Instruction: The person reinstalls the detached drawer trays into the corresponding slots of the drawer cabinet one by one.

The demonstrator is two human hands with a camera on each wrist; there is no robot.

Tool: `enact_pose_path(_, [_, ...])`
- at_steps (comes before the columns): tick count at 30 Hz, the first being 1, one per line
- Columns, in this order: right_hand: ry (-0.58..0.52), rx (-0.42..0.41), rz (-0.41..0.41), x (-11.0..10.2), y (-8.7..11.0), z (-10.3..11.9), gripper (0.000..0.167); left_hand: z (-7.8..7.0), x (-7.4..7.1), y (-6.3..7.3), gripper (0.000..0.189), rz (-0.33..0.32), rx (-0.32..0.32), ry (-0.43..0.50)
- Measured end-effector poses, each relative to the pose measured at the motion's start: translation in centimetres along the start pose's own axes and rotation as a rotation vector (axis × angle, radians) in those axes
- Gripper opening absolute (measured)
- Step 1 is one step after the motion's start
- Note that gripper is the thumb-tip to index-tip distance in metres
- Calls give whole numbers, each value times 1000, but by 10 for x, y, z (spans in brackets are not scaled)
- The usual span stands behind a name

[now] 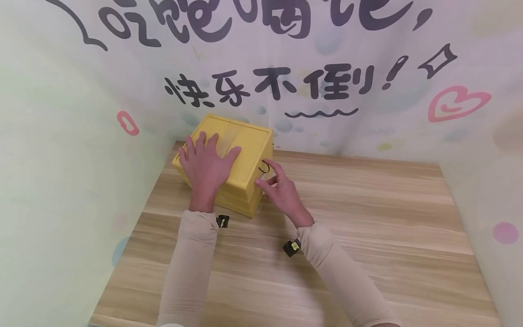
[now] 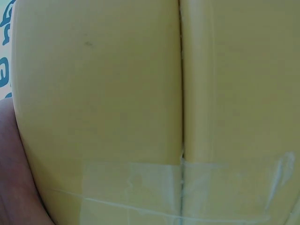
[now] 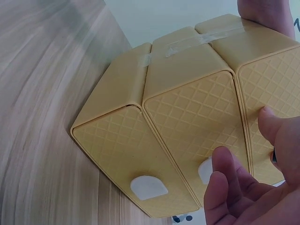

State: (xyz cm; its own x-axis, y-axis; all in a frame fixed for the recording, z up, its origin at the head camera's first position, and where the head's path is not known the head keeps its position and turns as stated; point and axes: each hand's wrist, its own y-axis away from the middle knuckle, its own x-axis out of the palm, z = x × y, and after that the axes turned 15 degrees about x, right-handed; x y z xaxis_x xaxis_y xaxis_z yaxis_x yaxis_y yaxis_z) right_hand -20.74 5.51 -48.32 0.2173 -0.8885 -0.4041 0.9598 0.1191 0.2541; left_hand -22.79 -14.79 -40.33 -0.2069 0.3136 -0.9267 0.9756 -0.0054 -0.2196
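A yellow three-drawer storage box point(image 1: 249, 141) stands on the wooden table at the back left, its drawers closed. My left hand point(image 1: 206, 165) rests on its top with the fingers spread. At the drawer fronts is my right hand point(image 1: 286, 193), thumb and index finger apart and bent around a thin black loop point(image 1: 264, 168) on the top drawer. In the right wrist view the thumb's tip point(image 3: 265, 112) is right at the waffle-patterned top front. I cannot tell whether these fingers pinch anything. White tab handles point(image 3: 148, 187) show on the lower drawers; the hand hides the top one.
Clear tape point(image 3: 187, 44) runs across the box's side seams. A printed cloth backdrop point(image 1: 327, 131) hangs close behind the box, and pale walls flank the wooden tabletop point(image 1: 367, 218). Small black devices point(image 1: 291, 248) sit by both wrists.
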Motion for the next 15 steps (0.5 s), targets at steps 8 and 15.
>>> enact_pose_path(8, [-4,12,6,-1,1,3,68,0,-2,0,83,1,3,1])
enact_pose_path(15, [22,24,19,-4,2,3,68,-1,-3,0,83,21,-9,4])
